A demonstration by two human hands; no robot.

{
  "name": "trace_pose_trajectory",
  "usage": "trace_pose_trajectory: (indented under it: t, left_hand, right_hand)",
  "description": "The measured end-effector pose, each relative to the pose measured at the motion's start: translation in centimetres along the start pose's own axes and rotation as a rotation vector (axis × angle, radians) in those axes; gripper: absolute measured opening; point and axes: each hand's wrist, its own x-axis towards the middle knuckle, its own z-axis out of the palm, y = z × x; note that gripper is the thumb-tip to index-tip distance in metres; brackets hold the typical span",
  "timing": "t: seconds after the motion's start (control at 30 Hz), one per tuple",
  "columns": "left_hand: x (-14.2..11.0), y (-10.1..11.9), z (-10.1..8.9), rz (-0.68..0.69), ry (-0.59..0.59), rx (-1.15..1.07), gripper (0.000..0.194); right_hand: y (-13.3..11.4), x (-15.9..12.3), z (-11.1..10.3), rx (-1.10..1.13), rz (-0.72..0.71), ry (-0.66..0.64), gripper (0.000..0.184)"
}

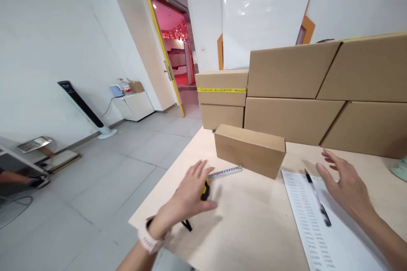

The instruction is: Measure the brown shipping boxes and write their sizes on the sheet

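My left hand, with a pale band on the wrist, is over the left part of the table with its fingers stretched out and the thumb apart. Partly hidden behind it is a yellow and black tape measure. Its blade sticks out towards a small brown cardboard box, which rests on the table. My right hand hovers with spread fingers, holding nothing. Beneath and beside it lie a printed sheet of paper and a black pen, the pen resting on the sheet.
Several larger cardboard boxes are stacked along the back of the light wooden table. A greenish object stands at the right edge. On the floor to the left are a tower fan and a platform scale. Part of another person's arm shows far left.
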Motion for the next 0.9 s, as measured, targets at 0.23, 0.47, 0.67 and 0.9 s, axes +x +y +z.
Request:
trace_pose_trajectory:
  t: [0.23,0.47,0.67,0.9]
  left_hand:
    - [-2.8,-5.5,0.0,-0.045,-0.108,-0.146,0.100]
    - [0.2,-4.6,0.9,-0.004,-0.125,-0.179,0.089]
    - [-3.7,-5.8,-0.3,-0.134,-0.026,-0.413,0.078]
    - [-9.4,-7.0,-3.7,-0.479,0.478,-1.351,0.059]
  right_hand:
    - [-7.8,5.2,-2.3,0.084,-0.361,-0.121,0.052]
    - [-14.1,9.3,1.0,-0.104,-0.582,-0.450,0.081]
    - [-14.9,8.6,3.0,-0.237,-0.539,-0.476,0.066]
    - [-15.5,-1.2,2.3,-0.178,-0.876,-0.164,0.064]
